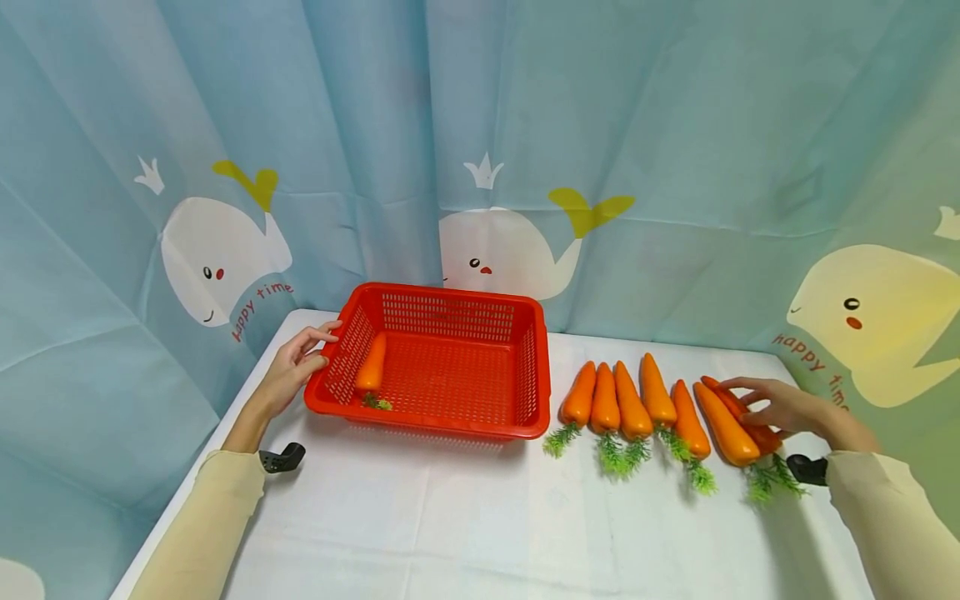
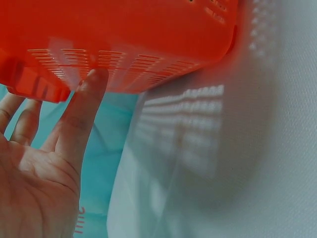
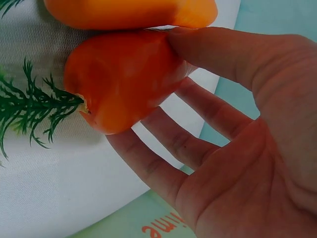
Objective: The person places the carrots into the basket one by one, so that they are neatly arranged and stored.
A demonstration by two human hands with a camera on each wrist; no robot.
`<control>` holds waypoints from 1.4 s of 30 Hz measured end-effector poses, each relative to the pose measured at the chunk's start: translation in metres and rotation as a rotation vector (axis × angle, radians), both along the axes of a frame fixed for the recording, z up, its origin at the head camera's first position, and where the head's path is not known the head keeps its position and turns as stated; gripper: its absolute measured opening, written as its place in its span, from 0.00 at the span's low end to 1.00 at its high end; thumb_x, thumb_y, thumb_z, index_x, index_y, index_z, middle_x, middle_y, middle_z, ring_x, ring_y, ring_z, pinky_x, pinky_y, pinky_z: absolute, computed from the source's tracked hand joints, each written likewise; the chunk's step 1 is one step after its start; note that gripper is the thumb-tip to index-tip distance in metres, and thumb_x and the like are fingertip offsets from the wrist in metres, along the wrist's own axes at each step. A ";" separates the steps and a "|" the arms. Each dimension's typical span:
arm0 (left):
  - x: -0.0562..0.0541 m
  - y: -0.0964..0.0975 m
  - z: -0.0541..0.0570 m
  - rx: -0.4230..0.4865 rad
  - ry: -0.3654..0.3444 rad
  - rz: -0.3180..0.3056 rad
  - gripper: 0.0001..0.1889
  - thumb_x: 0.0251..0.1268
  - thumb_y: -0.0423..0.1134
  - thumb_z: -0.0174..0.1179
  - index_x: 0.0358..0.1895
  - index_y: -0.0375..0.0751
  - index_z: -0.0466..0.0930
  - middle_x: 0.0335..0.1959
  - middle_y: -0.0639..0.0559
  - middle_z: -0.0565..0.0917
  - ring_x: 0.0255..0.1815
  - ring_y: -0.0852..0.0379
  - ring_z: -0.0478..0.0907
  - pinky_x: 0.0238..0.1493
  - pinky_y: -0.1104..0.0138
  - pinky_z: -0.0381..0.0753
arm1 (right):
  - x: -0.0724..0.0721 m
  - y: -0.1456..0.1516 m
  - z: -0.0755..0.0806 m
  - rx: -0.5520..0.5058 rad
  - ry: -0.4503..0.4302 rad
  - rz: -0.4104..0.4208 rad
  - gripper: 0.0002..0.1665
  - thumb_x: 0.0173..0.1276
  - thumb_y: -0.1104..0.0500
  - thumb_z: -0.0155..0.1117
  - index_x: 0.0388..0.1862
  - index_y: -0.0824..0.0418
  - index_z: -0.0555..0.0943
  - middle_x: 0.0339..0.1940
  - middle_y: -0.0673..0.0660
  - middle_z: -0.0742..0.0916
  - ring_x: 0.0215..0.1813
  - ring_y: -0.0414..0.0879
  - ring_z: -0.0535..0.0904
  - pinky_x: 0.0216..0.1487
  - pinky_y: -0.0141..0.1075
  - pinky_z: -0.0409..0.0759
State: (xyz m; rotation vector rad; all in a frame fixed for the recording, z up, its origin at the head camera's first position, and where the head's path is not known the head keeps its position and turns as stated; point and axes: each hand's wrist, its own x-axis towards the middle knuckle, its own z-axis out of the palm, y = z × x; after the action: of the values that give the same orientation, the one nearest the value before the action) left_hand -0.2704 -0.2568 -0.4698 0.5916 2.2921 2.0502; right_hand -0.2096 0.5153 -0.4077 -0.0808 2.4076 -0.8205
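At the basket's left end, my left hand (image 1: 294, 367) holds the rim, its thumb (image 2: 89, 94) against the slotted outer wall in the left wrist view. The red plastic basket (image 1: 450, 430) has one orange carrot (image 1: 372, 367) lying along its left inner side, green top toward me. On the far right, my right hand (image 1: 787, 410) grips the rightmost carrot (image 3: 124, 79). Its thumb lies on one side and the fingers curl under the other, with the leafy top (image 3: 39, 101) sticking out. Another carrot (image 1: 727, 425) lies right beside the held one.
Several more carrots (image 1: 633, 400) lie in a row between the basket and my right hand, leafy tops toward me. A white cloth (image 1: 420, 517) covers the table. Blue curtains (image 1: 375, 100) with printed whales hang close behind the table and along its sides.
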 end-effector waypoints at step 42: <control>0.002 -0.002 -0.002 0.009 -0.005 -0.013 0.16 0.71 0.23 0.47 0.59 0.26 0.70 0.79 0.38 0.62 0.64 0.63 0.76 0.52 0.67 0.85 | 0.013 -0.013 0.060 0.050 0.321 0.114 0.33 0.69 0.63 0.70 0.72 0.57 0.72 0.58 0.84 0.74 0.35 0.43 0.84 0.32 0.39 0.87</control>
State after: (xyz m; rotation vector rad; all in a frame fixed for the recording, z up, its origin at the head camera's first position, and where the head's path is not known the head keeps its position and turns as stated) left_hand -0.2687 -0.2583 -0.4714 0.6000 2.2716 2.0552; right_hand -0.1969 0.5021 -0.3477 -0.3508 2.6916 -0.7408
